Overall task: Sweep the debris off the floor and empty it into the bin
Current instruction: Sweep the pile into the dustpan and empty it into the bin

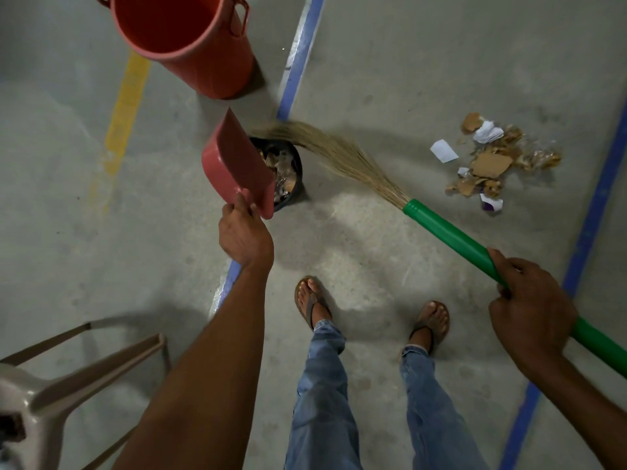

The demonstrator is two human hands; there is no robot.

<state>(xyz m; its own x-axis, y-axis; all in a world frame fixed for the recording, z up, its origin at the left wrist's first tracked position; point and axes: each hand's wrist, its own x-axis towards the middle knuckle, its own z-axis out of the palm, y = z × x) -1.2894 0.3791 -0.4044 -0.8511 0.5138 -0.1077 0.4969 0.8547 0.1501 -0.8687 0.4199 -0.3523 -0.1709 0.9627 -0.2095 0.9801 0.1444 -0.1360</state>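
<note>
Two hands are at work: the left hand (pixel 244 232) grips the near edge of the red dustpan (pixel 234 161), fingers curled on it, the pan tipped on edge at twelve o'clock from the knuckles and hanging over the small black bin (pixel 296 157), which holds scraps. The right hand (pixel 529 307) is clamped round the green handle of the broom (pixel 451 232), which runs out of the fist toward ten o'clock, its straw bristles (pixel 339 150) reaching the bin's rim. A loose heap of debris (pixel 492 161) — card and paper bits — lies on the floor (pixel 373 79) at three o'clock from the bin, well apart from both hands.
</note>
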